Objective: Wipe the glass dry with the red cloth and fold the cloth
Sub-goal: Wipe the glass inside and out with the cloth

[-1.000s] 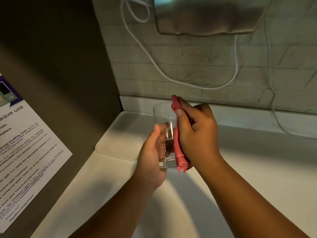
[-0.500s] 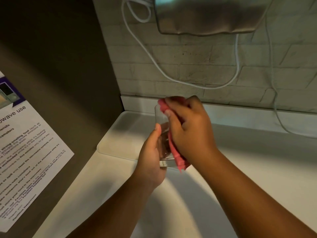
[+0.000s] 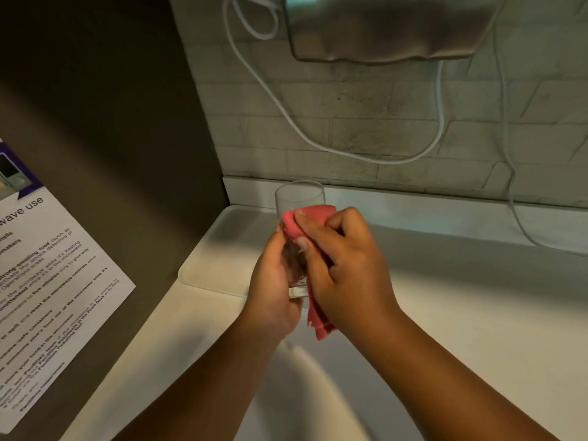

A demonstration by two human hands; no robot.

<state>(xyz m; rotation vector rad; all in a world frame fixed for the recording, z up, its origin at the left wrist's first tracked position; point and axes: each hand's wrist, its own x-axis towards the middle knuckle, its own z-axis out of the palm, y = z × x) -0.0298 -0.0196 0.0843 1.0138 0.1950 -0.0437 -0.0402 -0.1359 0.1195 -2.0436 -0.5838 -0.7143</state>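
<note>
A clear glass (image 3: 299, 198) stands upright in the air above the white counter, its rim showing above my fingers. My left hand (image 3: 273, 284) grips the lower part and base of the glass from the left. My right hand (image 3: 346, 265) presses the red cloth (image 3: 310, 218) against the glass's near side, just below the rim. A tail of the cloth hangs down under my right palm. The cloth and both hands hide most of the glass's lower half.
A shallow white tray (image 3: 203, 268) lies on the counter (image 3: 477, 313) at the back left. A dark side panel with a printed notice (image 3: 41, 291) rises on the left. White cables (image 3: 318, 144) hang on the brick wall below a metal appliance (image 3: 381, 27).
My right hand with the cloth has slid down from over the rim onto the glass's side, baring the rim. The left hand keeps its grip on the glass.
</note>
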